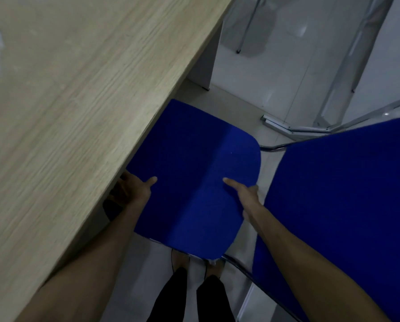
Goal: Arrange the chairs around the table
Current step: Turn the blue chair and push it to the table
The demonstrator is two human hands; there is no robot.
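Nearest the camera: two legs in dark trousers, feet on a pale tiled floor, standing just behind a blue chair. Bare forearms reach forward from the bottom corners of the view.

Left hand grips the chair's left side edge, thumb laid on top of the blue fabric, fingers curled under and out of sight; this hand sits right at the table's edge, partly beneath it. Right hand closed on the chair's right side edge the same way, thumb on top, fingers hidden below.

The chair's blue pad lies beside the long edge of the wooden table, its far left corner tucked under the tabletop. Whether the pad touches the table I cannot tell.

To the right, a second blue chair stands close, its chrome tube frame showing just past the right hand, crowding that side.

Further off: the table's grey leg panel beyond the chair's far corner, a metal frame on the floor, and thin metal legs near the top edge.
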